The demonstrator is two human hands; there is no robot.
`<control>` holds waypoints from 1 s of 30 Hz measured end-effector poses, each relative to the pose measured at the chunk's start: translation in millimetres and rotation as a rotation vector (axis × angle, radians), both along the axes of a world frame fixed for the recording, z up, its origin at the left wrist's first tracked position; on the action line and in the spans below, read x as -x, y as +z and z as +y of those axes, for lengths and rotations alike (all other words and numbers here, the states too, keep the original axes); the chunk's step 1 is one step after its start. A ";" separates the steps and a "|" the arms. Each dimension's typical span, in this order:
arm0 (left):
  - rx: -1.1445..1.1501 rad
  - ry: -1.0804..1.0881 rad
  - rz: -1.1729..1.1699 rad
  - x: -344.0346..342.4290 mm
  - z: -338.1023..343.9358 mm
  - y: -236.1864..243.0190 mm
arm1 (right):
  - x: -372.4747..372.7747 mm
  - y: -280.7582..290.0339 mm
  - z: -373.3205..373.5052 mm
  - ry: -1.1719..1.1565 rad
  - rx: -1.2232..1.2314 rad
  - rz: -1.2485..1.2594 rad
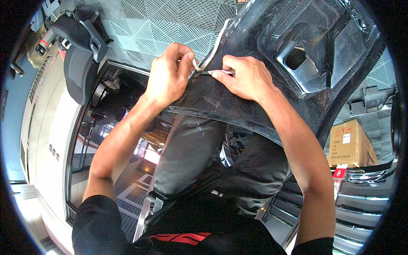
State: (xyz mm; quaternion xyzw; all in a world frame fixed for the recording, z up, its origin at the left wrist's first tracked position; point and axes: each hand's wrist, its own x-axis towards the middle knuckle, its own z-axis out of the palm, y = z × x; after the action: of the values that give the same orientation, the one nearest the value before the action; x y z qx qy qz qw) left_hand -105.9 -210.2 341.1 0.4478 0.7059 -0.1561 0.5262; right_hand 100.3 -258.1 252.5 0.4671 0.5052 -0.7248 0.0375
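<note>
A large black car body panel [229, 101] lies across the front of me, its near edge above my thighs. A narrow pale strip [218, 42], like edge tape, runs along the panel's left edge and bends at the near left corner. My left hand [168, 74] is closed just off that corner, pinching the strip's loose end between thumb and fingers. Close by on the right, my right hand [248, 76] is closed over the panel, thumb and forefinger pinching a whitish part of the strip near the corner. The exact join between the two pinched parts is hard to see.
A black-and-grey car seat [80, 59] stands at the far left. On the right are a cardboard box [350, 142] and chrome-barred grille parts [357, 204]. Grey patterned floor tiles [161, 21] stretch beyond the panel. A dark glossy pane [102, 114] lies left of my legs.
</note>
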 end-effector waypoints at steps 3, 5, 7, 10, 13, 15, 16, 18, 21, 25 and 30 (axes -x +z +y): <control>-0.032 -0.032 0.026 -3.9 1.6 2.5 | -1.0 -0.4 4.8 0.045 0.036 -0.016; -0.049 -0.049 0.035 -3.7 1.6 3.0 | -1.4 -0.7 6.6 0.058 0.049 -0.017; -0.064 -0.055 0.033 -2.5 -0.9 1.8 | -2.4 -0.7 6.9 0.047 0.042 -0.016; -0.070 -0.044 0.012 -2.7 -1.8 0.9 | -3.6 -5.7 2.5 0.049 0.043 -0.026; -0.043 -0.018 0.011 -2.7 -2.7 0.4 | -6.1 -4.9 2.2 0.041 0.062 -0.035; -0.045 0.010 -0.029 0.1 -4.1 -0.9 | -6.5 -6.4 2.3 0.042 0.040 -0.032; -0.047 0.024 -0.048 1.4 -4.7 -1.4 | -6.0 -7.1 2.2 0.042 0.027 -0.029; -0.050 0.034 -0.058 0.6 -5.0 -0.7 | -6.3 -5.9 2.5 0.042 0.023 -0.034; -0.048 0.051 -0.067 0.4 -4.4 -0.7 | -6.6 -6.5 2.8 0.050 -0.002 -0.041; -0.062 0.111 -0.091 -2.1 -6.5 -0.6 | -8.7 -2.9 4.4 0.044 -0.014 -0.055; -0.080 0.116 -0.090 -3.2 -10.0 2.7 | -10.2 -0.5 3.1 0.032 -0.047 -0.028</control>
State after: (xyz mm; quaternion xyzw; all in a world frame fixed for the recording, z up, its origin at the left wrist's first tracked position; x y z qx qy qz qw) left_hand -102.7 -220.2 343.9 0.4335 0.7120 -0.0770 0.5470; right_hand 110.4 -255.0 252.0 0.4698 0.5291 -0.7052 0.0452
